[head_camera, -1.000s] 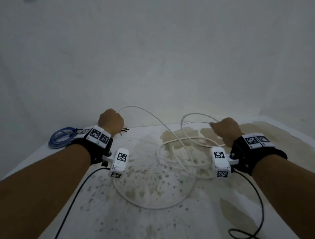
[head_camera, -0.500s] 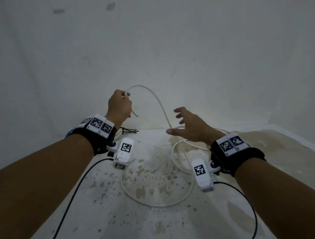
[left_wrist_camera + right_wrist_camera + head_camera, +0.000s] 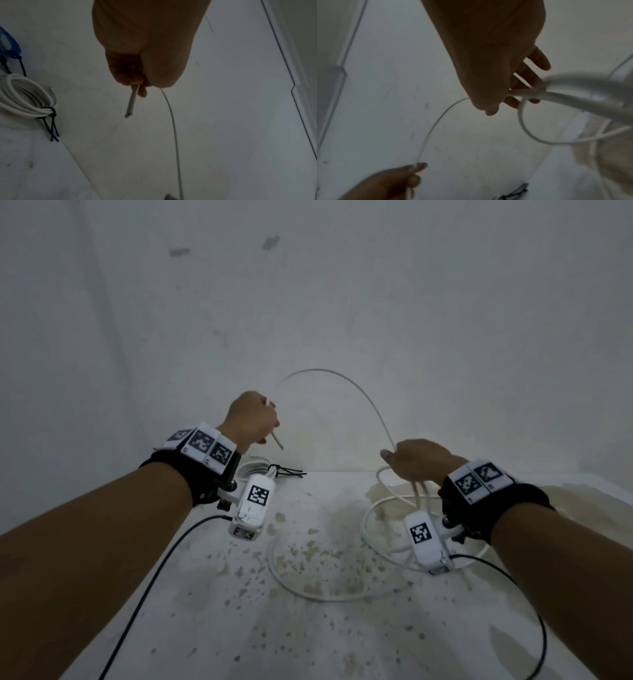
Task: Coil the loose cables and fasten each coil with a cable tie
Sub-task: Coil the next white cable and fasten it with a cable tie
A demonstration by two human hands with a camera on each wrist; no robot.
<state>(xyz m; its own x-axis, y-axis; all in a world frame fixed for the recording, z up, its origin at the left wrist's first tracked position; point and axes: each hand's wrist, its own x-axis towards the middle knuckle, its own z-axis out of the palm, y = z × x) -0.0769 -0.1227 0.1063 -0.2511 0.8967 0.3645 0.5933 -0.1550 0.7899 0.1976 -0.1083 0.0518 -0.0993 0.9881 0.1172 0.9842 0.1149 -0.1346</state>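
A long white cable [image 3: 363, 396] arcs through the air between my hands. My left hand [image 3: 253, 419] is raised and grips it near its cut end [image 3: 131, 104], which sticks out below the fist [image 3: 137, 81]. My right hand [image 3: 414, 460] holds the cable [image 3: 434, 125] further along, between thumb and fingers [image 3: 537, 60], with a few loops [image 3: 527, 129] hanging from it. The remaining length lies in loose loops [image 3: 325, 597] on the stained white table [image 3: 342, 645]. My left hand [image 3: 399, 180] also shows in the right wrist view.
A white coil [image 3: 30, 113] bound with black cable ties [image 3: 53, 125] lies at the table's back left, beside a blue coil [image 3: 12, 43]. The tied coil [image 3: 251, 467] shows behind my left wrist. A white wall rises close behind the table. Black camera leads trail from both wrists.
My right hand, open and reaching half a second ago, has closed on the cable and drawn it right and down. My left hand keeps the cable end raised.
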